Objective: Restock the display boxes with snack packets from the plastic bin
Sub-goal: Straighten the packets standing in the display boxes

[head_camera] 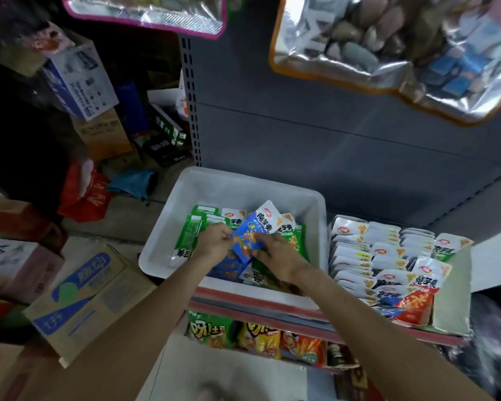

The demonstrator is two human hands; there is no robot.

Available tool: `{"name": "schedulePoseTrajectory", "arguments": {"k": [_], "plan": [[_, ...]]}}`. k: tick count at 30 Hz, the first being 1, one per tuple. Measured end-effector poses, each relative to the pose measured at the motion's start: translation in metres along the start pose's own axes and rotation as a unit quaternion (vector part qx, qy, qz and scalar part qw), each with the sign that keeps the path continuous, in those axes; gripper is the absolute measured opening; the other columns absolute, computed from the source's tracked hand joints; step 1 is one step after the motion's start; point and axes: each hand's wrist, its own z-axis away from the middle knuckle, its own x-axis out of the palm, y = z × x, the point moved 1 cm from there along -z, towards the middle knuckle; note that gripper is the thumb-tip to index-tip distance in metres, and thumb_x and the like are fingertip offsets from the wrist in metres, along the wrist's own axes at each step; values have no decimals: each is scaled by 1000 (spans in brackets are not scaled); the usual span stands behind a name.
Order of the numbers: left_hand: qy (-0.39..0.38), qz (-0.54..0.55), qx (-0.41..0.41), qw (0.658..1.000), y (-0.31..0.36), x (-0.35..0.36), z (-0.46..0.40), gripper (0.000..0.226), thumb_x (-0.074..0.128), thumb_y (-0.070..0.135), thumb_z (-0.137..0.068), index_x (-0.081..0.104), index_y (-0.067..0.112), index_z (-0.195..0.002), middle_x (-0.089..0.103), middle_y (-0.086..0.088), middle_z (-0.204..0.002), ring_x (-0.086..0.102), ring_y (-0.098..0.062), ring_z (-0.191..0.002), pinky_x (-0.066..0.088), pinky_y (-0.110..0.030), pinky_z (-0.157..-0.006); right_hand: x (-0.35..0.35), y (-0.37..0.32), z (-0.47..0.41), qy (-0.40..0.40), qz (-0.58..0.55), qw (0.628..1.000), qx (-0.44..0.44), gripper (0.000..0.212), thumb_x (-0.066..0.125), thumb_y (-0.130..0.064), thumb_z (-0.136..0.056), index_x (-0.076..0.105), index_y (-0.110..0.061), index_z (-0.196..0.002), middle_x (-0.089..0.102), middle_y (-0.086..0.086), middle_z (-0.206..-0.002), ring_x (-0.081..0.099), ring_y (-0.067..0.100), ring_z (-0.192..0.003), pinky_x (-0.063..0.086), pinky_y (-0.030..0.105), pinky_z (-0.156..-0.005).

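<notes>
- The left hand [213, 241] and the right hand [278, 256] are both reaching into the white plastic bin [214, 183], which is sitting on the shelf [272, 309] edge.
- Each grip is pinching one side of a blue snack packet [248, 241], glossy, with orange noodle-like print and a white top; it is being held tilted just above the bin's contents.
- Green packets [191, 235] and more blue ones are lying loose in the bin beneath.
- Just right of the bin, a display box [451, 299] is holding rows of white packets standing on edge, with red and blue ones at its near end.
</notes>
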Motion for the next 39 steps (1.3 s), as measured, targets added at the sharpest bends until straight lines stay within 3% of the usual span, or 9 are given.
{"name": "schedulePoseTrajectory", "arguments": {"k": [4, 8, 12, 18, 22, 26, 29, 34, 39], "plan": [[25, 148, 12, 989, 25, -3, 19, 11, 63, 7, -88, 57, 6, -97, 62, -6, -84, 56, -7, -65, 43, -9, -44, -25, 9, 4, 157, -297, 940, 60, 68, 61, -25, -91, 20, -21, -145, 40, 8, -133, 48, 19, -112, 42, 33, -94], [-29, 165, 58, 984, 55, 14, 36, 10, 64, 9, -88, 61, 4, -96, 67, -8, -83, 62, -4, -65, 47, -18, -63, -65, 27, 25, 195, -555, 805, 78, 13, 57, -7, -92, 53, -14, -102, 65, 3, -91, 65, 9, -67, 53, 20, -51], [-54, 158, 105, 980, 91, 58, 37, 9, 63, 4, -87, 59, 4, -94, 66, -13, -84, 59, 6, -56, 48, -17, -62, -104, 62, 58, 253, -540, 802, 31, 16, 56, -3, -91, 60, -14, -80, 65, 4, -78, 64, 9, -64, 52, 19, -50], [-79, -41, 244, 966, 150, 133, 50, 37, 64, 23, -88, 56, 10, -122, 59, -5, -118, 54, -10, -101, 37, -8, -78, -159, 130, 106, 376, -451, 809, -9, 17, 59, -5, -90, 61, -15, -76, 67, -7, -68, 61, 6, -67, 53, 32, -63], [-104, -219, 255, 936, 168, 166, 54, 61, 59, 40, -89, 38, 14, -140, 42, -3, -139, 37, -20, -128, 31, -28, -100, -176, 164, 120, 409, -426, 807, -17, 17, 60, -9, -90, 61, -16, -75, 65, -4, -70, 58, 4, -64, 46, 27, -64], [-109, -266, 267, 920, 175, 179, 58, 52, 59, 42, -88, 46, 17, -132, 52, 0, -130, 42, -19, -122, 34, -31, -95, -178, 181, 120, 369, -400, 839, -31, 20, 59, -11, -91, 57, 0, -74, 60, -1, -65, 53, 6, -62, 41, 26, -62], [-82, -218, 289, 929, 171, 181, 62, 27, 62, 38, -86, 60, 21, -106, 62, 6, -104, 49, -14, -106, 39, -32, -88, -173, 184, 118, 310, -387, 867, -31, 27, 58, -6, -91, 56, -14, -65, 60, -13, -60, 54, -5, -56, 44, 16, -59], [-92, -193, 304, 928, 162, 180, 70, 16, 58, 35, -88, 63, 23, -96, 60, 13, -95, 50, -7, -97, 44, -32, -87, -158, 202, 104, 229, -351, 908, 12, 16, 62, -20, -90, 64, -11, -77, 70, 20, -87, 67, 35, -87, 52, 54, -85], [-88, -179, 309, 930, 162, 178, 69, 16, 58, 29, -90, 66, 19, -100, 61, 11, -97, 51, -2, -94, 43, -21, -83, -165, 209, 108, 235, -316, 919, 5, 13, 62, -17, -90, 66, -7, -83, 70, 17, -86, 68, 30, -84, 54, 52, -82]]}}
